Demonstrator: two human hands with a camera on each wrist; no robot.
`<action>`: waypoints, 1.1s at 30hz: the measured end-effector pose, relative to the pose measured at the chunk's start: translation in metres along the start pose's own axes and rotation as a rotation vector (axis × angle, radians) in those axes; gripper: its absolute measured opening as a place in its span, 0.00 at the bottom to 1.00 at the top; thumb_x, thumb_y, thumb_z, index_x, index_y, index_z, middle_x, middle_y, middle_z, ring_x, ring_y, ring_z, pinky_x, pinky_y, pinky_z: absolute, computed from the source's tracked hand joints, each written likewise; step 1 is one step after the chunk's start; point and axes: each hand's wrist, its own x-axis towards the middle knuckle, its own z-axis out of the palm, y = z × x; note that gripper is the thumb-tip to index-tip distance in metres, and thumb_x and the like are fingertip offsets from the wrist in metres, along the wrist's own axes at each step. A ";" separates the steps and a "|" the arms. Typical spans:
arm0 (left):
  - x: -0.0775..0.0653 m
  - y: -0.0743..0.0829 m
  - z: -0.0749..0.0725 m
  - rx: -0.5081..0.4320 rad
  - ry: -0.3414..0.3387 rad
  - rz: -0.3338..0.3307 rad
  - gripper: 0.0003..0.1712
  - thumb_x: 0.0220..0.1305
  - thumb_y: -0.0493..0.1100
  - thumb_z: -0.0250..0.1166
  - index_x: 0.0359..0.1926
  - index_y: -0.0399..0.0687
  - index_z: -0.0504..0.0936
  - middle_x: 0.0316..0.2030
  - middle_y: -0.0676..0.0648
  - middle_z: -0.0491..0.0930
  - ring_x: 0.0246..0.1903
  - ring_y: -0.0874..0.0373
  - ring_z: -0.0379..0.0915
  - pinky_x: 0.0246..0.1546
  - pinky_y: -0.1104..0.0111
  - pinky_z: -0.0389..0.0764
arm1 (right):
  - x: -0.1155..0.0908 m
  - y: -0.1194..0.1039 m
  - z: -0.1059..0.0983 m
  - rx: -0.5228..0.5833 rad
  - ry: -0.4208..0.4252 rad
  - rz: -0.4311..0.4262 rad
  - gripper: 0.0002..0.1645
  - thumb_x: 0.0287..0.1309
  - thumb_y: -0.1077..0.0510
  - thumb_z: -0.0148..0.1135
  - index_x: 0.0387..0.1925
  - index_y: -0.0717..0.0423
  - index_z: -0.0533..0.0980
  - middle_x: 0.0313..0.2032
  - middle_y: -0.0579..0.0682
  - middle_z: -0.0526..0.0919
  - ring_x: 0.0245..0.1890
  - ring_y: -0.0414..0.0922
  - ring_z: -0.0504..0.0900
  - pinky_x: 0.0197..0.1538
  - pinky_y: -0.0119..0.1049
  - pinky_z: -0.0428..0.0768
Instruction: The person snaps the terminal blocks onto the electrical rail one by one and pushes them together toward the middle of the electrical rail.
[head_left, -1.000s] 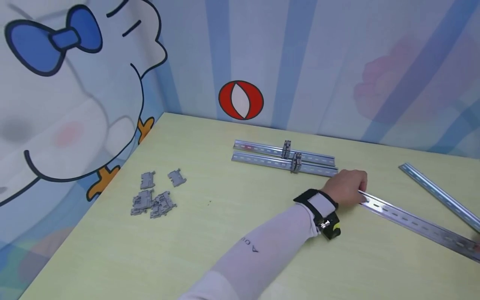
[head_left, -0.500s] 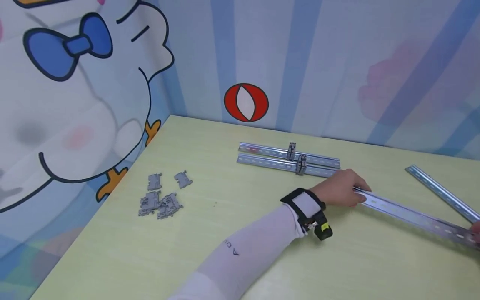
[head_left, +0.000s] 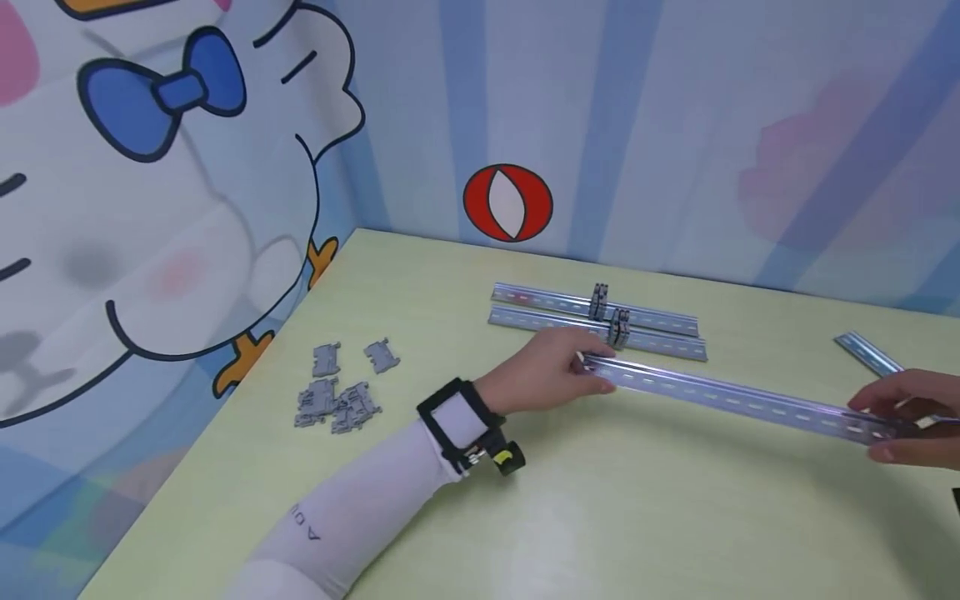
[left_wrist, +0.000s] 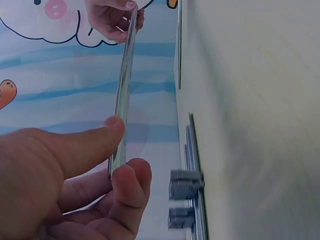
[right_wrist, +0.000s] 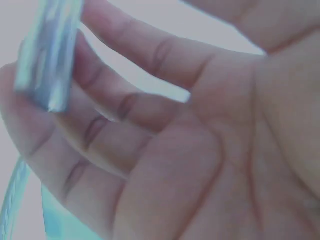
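Note:
A slotted metal DIN rail (head_left: pixel 735 398) is raised above the table, stretched between both hands. My left hand (head_left: pixel 543 371) pinches its left end; in the left wrist view the thumb (left_wrist: pixel 95 145) lies on one side and curled fingertips on the other. At the far end, my right hand (head_left: pixel 926 387) holds the rail between thumb and fingers. The right wrist view shows the rail's end (right_wrist: pixel 52 60) against the curled fingers, blurred. Behind the left hand, two shorter DIN rails (head_left: pixel 540 318) lie side by side, each bearing grey terminal blocks (head_left: pixel 618 328).
Several loose grey terminal blocks (head_left: pixel 356 407) lie flat on the left part of the pale yellow table (head_left: pixel 600 517). Another DIN rail (head_left: pixel 868 353) lies at the right, partly behind the right hand. Patterned walls (head_left: pixel 675 150) stand along the back and left edges.
The held rail has come up off the table and moved left with both hands. My right hand has come into view. The view has turned slightly right.

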 end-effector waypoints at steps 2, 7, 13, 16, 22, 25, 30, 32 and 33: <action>-0.018 -0.008 -0.013 -0.019 0.022 -0.017 0.18 0.62 0.47 0.69 0.52 0.50 0.82 0.34 0.58 0.80 0.27 0.65 0.73 0.25 0.74 0.75 | 0.003 -0.033 -0.002 -0.026 -0.059 -0.015 0.33 0.43 0.56 0.78 0.50 0.62 0.75 0.39 0.54 0.78 0.33 0.41 0.80 0.29 0.32 0.81; -0.060 -0.029 -0.039 0.019 0.045 -0.092 0.18 0.61 0.48 0.70 0.52 0.52 0.82 0.38 0.59 0.81 0.31 0.63 0.75 0.26 0.72 0.76 | 0.012 -0.096 0.003 -0.055 -0.117 -0.152 0.24 0.50 0.56 0.74 0.49 0.56 0.78 0.41 0.46 0.78 0.36 0.34 0.79 0.33 0.29 0.82; -0.091 -0.049 -0.048 0.191 0.069 -0.147 0.22 0.57 0.50 0.73 0.52 0.51 0.85 0.41 0.54 0.77 0.37 0.59 0.72 0.31 0.71 0.75 | 0.022 -0.126 0.030 -0.104 -0.162 -0.327 0.20 0.53 0.52 0.72 0.48 0.51 0.79 0.39 0.38 0.75 0.36 0.32 0.75 0.34 0.29 0.79; -0.094 -0.055 -0.045 0.260 0.053 -0.153 0.22 0.56 0.49 0.73 0.52 0.50 0.85 0.41 0.51 0.76 0.38 0.57 0.70 0.35 0.70 0.74 | 0.025 -0.130 0.043 -0.149 -0.154 -0.355 0.19 0.51 0.52 0.73 0.45 0.49 0.80 0.37 0.37 0.74 0.34 0.31 0.73 0.34 0.30 0.77; -0.091 -0.057 -0.038 0.354 0.017 -0.230 0.22 0.57 0.50 0.72 0.52 0.50 0.85 0.39 0.52 0.76 0.37 0.60 0.68 0.37 0.70 0.72 | 0.033 -0.132 0.059 -0.197 -0.094 -0.387 0.19 0.48 0.54 0.75 0.43 0.51 0.80 0.36 0.38 0.76 0.35 0.33 0.74 0.35 0.33 0.78; -0.092 -0.056 -0.037 0.383 0.012 -0.258 0.22 0.58 0.50 0.72 0.53 0.50 0.85 0.39 0.52 0.75 0.35 0.60 0.68 0.36 0.71 0.72 | 0.037 -0.132 0.063 -0.183 -0.089 -0.402 0.20 0.48 0.55 0.76 0.43 0.52 0.80 0.36 0.39 0.76 0.34 0.34 0.74 0.34 0.32 0.78; -0.094 -0.056 -0.035 0.364 0.039 -0.287 0.21 0.58 0.48 0.72 0.53 0.50 0.85 0.39 0.51 0.74 0.35 0.60 0.68 0.34 0.71 0.73 | 0.043 -0.132 0.069 -0.193 -0.087 -0.398 0.20 0.48 0.55 0.75 0.44 0.54 0.80 0.37 0.41 0.76 0.34 0.35 0.72 0.34 0.32 0.77; -0.094 -0.055 -0.035 0.355 0.042 -0.295 0.21 0.58 0.47 0.72 0.53 0.50 0.85 0.39 0.50 0.74 0.34 0.60 0.68 0.34 0.71 0.73 | 0.044 -0.132 0.071 -0.198 -0.085 -0.391 0.20 0.48 0.55 0.75 0.44 0.54 0.80 0.37 0.42 0.76 0.34 0.36 0.72 0.34 0.33 0.77; -0.094 -0.055 -0.035 0.366 0.040 -0.293 0.21 0.58 0.47 0.72 0.53 0.49 0.84 0.39 0.50 0.74 0.34 0.60 0.69 0.33 0.71 0.73 | 0.044 -0.132 0.072 -0.200 -0.085 -0.386 0.20 0.48 0.55 0.75 0.44 0.54 0.80 0.37 0.42 0.76 0.34 0.36 0.72 0.34 0.33 0.77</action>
